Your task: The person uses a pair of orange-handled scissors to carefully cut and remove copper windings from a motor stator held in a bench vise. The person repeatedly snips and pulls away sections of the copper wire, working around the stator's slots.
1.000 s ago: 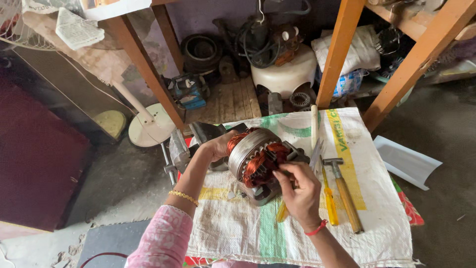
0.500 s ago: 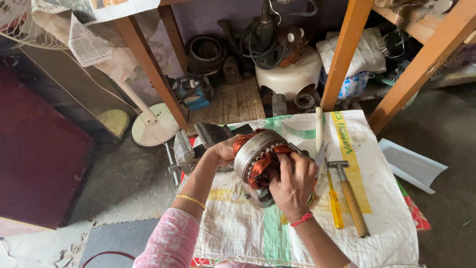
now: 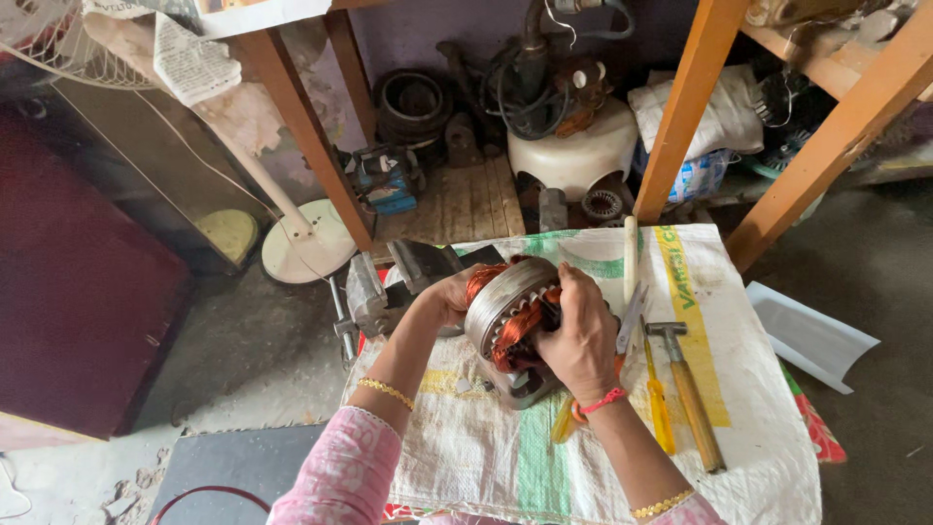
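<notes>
A round metal motor stator with copper-orange windings stands tilted on a white woven sack. My left hand grips its far left side, partly hidden behind the ring. My right hand lies over its right face, fingers curled onto the windings. A gold bangle and pink sleeve show on my left arm, a red thread on my right wrist.
A hammer with wooden handle, a yellow-handled screwdriver and scissors lie on the sack to the right. A metal vise sits at the sack's left edge. Orange wooden table legs, a fan base and motor parts stand behind.
My right hand moved from the stator's lower edge up over its right face. The stator has turned a little, its ring now facing more to the left.
</notes>
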